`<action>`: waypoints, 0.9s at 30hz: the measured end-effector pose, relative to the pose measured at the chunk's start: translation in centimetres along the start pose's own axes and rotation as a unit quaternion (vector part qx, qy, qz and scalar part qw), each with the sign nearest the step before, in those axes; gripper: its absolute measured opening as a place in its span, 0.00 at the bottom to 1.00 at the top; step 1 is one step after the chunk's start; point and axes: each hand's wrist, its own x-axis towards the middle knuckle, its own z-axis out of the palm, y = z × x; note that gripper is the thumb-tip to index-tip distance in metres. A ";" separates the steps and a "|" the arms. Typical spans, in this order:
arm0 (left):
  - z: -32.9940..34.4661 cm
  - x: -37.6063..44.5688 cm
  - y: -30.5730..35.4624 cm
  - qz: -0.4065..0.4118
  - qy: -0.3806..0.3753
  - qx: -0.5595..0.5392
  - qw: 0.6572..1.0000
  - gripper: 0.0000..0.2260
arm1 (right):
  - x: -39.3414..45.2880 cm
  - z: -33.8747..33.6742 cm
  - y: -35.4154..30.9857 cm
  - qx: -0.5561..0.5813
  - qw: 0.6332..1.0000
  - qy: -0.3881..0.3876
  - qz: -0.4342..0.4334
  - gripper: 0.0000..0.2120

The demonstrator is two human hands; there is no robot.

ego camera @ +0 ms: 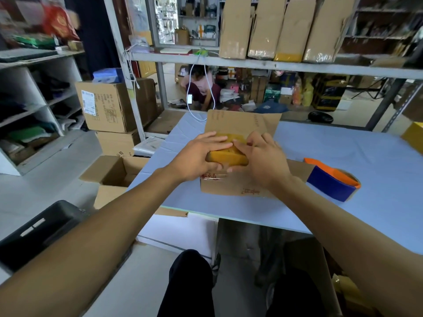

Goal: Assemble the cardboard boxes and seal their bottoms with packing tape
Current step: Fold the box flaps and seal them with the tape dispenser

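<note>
Both hands — left hand (199, 154), right hand (263, 159) — fingers curled round the yellow tape roll (226, 157) over the cardboard box (242, 124), worktop (343, 145) centre, twelve o'clock.

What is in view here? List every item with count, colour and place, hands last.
cardboard box: 1, brown, on the table under both hands
tape roll: 1, yellow-brown, held over the box
table: 1, light blue, centre
blue and orange box: 1, on the table, right of the cardboard box
upright boxes: 4, brown, on the upper shelf
open carton: 1, brown, on the floor left of the table
left hand: grip on the roll
right hand: grip on the roll
</note>
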 end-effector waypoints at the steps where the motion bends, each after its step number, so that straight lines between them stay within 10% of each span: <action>1: 0.0 0.1 0.5 -0.017 0.009 -0.005 1.000 0.26 | 0.1 -0.1 0.4 0.013 1.000 -0.015 -0.008 0.35; 7: 3.1 0.7 1.6 -0.056 0.170 0.013 0.984 0.25 | -0.5 0.6 2.2 0.109 0.992 0.058 -0.021 0.22; 18: 3.2 0.7 0.5 0.077 0.189 0.154 0.967 0.19 | -0.6 2.5 2.3 0.182 0.954 0.220 -0.092 0.12; 27: 6.8 0.6 0.6 0.102 0.361 0.057 0.925 0.08 | -0.6 4.4 1.7 0.194 0.915 0.342 -0.087 0.06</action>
